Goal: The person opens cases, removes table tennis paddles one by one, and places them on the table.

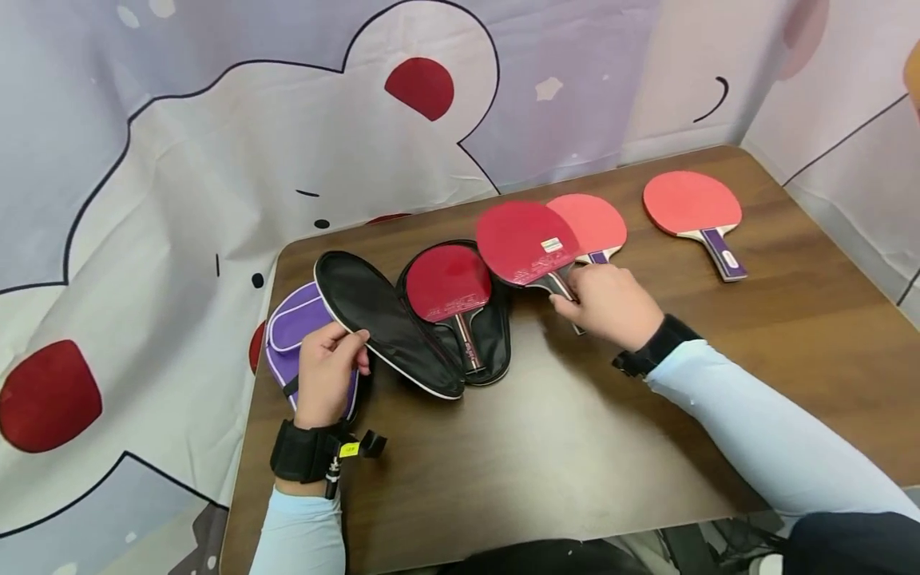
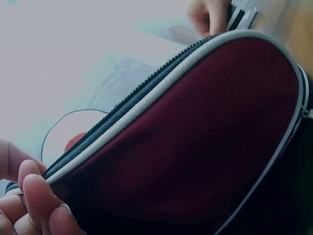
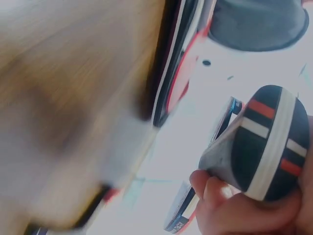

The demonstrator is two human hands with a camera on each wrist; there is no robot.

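Note:
My left hand point(image 1: 327, 367) pinches the white-piped edge of the raised lid point(image 1: 388, 319) of an open zip paddle case. The lid is black inside; its dark red outside point(image 2: 210, 107) fills the left wrist view. Inside the case's other half lies a red table tennis paddle point(image 1: 449, 283), handle toward me. My right hand point(image 1: 611, 303) grips the handle of a second red paddle point(image 1: 521, 231), which is lifted just right of the case. In the right wrist view, the striped butt of its handle point(image 3: 266, 142) shows above the curled fingers.
A purple paddle case point(image 1: 295, 319) lies at the table's left edge, partly under the lid and left hand. Behind the held paddle is a lighter red paddle point(image 1: 585, 220). Another point(image 1: 690, 204) lies at the back right of the wooden table point(image 1: 575, 447). A printed cloth point(image 1: 216, 184) hangs behind.

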